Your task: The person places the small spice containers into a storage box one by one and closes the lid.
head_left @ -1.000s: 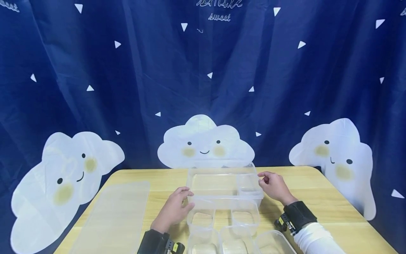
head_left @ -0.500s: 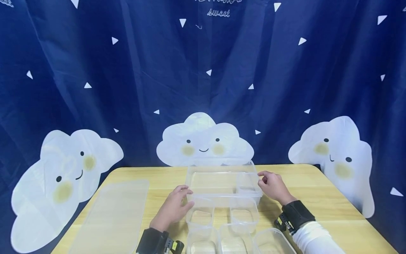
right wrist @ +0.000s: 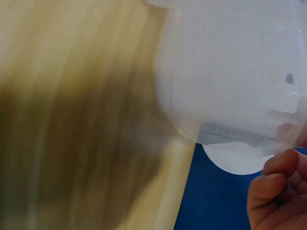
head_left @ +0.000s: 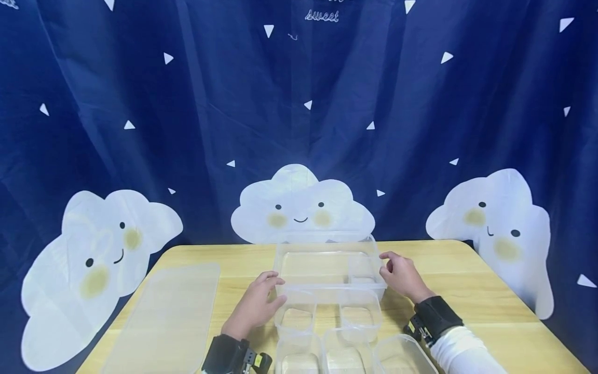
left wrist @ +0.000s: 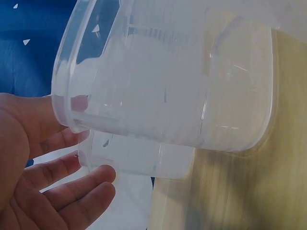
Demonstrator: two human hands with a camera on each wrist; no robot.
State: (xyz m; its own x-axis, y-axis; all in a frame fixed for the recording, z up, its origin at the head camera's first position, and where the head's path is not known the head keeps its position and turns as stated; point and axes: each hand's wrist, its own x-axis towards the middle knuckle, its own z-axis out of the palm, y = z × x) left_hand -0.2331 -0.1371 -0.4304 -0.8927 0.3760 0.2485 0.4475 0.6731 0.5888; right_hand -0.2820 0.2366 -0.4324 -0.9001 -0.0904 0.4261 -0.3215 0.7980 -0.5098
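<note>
A large clear plastic bin stands at the back of the table, with a small clear box inside at its right end. At the bin's left front corner is my left hand, fingers spread and loosely bent; in the left wrist view its fingertips lie by the bin's side. The fingertips of my right hand are at the bin's right side, index reaching forward and the rest bent. Directly in front of the bin stand two small clear boxes, one left and one right.
Three more clear boxes, left, middle and right, stand nearest me, cut off by the frame. A flat translucent lid lies on the table's left side. Behind the table hangs a dark blue curtain with cloud prints.
The head view has tilted slightly, so the scene sits a little higher in the frame. Both hands and the bin stay in nearly the same places.
</note>
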